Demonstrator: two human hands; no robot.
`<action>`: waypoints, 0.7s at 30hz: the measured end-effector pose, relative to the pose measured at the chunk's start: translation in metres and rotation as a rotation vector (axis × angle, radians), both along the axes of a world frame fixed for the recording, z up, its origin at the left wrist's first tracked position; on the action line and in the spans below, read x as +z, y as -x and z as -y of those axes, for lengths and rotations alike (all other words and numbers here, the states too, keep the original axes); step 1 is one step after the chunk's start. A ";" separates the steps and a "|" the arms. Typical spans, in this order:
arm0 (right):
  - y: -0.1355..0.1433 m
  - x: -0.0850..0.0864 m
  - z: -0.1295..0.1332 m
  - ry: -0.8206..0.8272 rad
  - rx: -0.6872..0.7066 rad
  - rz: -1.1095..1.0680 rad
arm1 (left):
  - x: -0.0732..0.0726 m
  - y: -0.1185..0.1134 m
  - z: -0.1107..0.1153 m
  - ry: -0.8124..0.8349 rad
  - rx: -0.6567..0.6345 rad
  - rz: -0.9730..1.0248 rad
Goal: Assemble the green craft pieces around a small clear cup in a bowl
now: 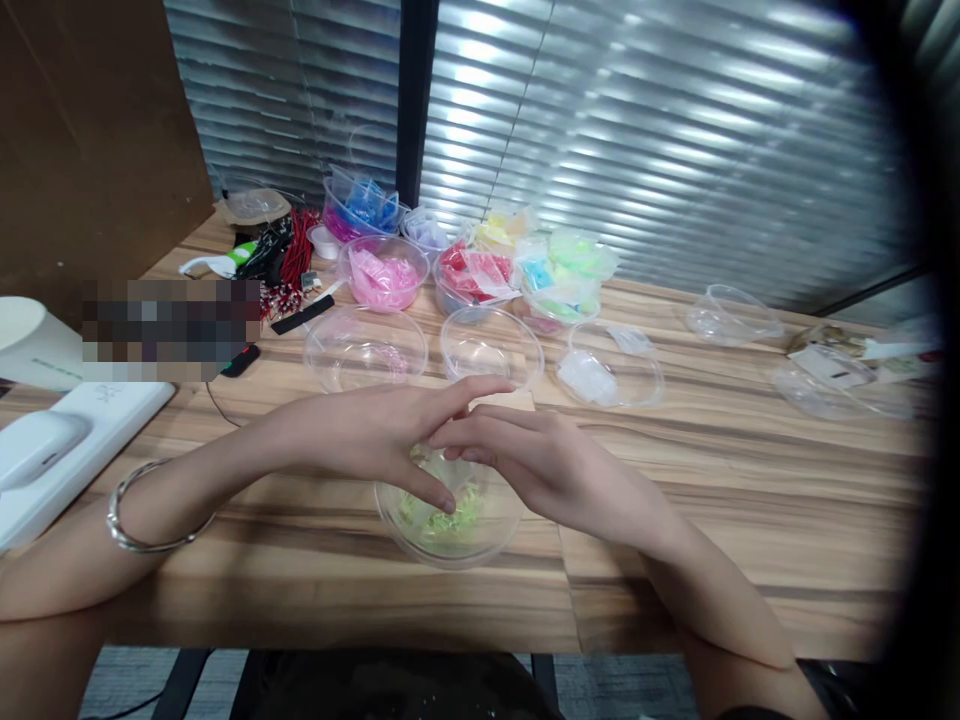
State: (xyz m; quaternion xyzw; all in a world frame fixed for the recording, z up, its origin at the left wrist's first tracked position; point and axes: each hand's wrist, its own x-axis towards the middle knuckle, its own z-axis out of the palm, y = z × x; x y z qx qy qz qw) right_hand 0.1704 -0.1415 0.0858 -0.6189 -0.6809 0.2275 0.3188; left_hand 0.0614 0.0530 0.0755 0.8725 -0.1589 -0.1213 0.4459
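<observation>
My left hand reaches over a round clear plastic bowl from the left, its fingers stretched out and the thumb spread down across the bowl. From the right comes my right hand, its fingers bent and pressed together, the tips meeting the left hand. A small translucent plastic bag shows just under the right fingertips, which seem to pinch it; its upper part is hidden. Small yellow-green pieces lie in the bowl below.
Behind the hands stand clear bowls, one with a few pink pieces, another with white packets. Farther back are bowls of pink, red and green bags. Red-black wires lie left; a white box sits nearer.
</observation>
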 end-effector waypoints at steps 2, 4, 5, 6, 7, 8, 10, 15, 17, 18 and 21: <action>0.000 0.000 0.000 -0.007 0.002 -0.005 | 0.000 0.000 0.001 0.006 0.010 0.001; 0.001 -0.001 0.001 -0.009 -0.005 0.005 | 0.000 0.001 0.001 0.011 0.021 0.001; 0.001 -0.001 0.001 -0.012 -0.010 0.011 | 0.000 0.001 0.002 0.015 0.023 0.004; 0.001 -0.002 0.002 -0.013 -0.014 0.019 | 0.000 0.001 0.002 0.019 0.023 0.010; 0.002 -0.003 0.003 -0.018 -0.019 0.027 | 0.001 0.002 0.003 0.024 0.021 0.016; 0.002 -0.004 0.004 -0.022 -0.023 0.036 | 0.001 0.002 0.004 0.028 0.019 0.021; 0.003 -0.005 0.005 -0.038 -0.031 0.046 | 0.003 0.003 0.005 0.032 0.014 0.024; 0.003 -0.002 0.006 -0.071 -0.009 0.016 | 0.007 0.005 0.008 0.027 0.023 0.032; 0.003 -0.001 0.005 -0.073 0.006 0.001 | 0.007 0.004 0.009 0.036 0.028 0.046; 0.003 -0.001 0.005 -0.072 0.009 0.001 | 0.007 0.004 0.009 0.039 0.032 0.049; 0.002 -0.002 0.005 -0.061 -0.004 0.035 | 0.007 0.005 0.011 0.051 0.040 0.056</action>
